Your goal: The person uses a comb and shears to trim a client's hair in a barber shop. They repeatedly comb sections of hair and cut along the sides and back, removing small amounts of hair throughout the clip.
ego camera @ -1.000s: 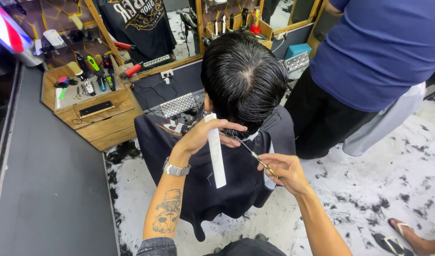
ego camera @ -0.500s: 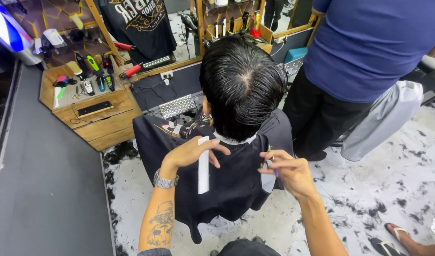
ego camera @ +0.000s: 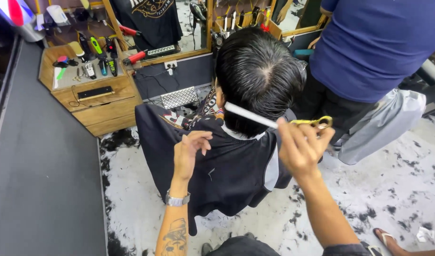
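A seated person with short black hair point(ego camera: 260, 76) wears a black cape point(ego camera: 227, 170) and faces away from me. My right hand point(ego camera: 300, 149) is raised at the right side of the head. It grips a white comb point(ego camera: 250, 116) and gold-handled scissors point(ego camera: 314, 123) together. The comb lies slantwise across the hair at the nape. My left hand point(ego camera: 189, 154) hovers over the cape near the left shoulder, fingers loosely curled and holding nothing. A watch sits on that wrist, above a tattooed forearm.
A wooden counter point(ego camera: 94, 90) with several clippers and tools stands at the back left under a mirror. Another person in a blue shirt point(ego camera: 374, 47) stands close on the right. Cut hair litters the pale floor point(ego camera: 393, 189). A sandalled foot point(ego camera: 385, 237) shows at the bottom right.
The white comb has gone from my left hand to my right hand, which rose with it to the back of the head. My left hand let go and dropped lower.
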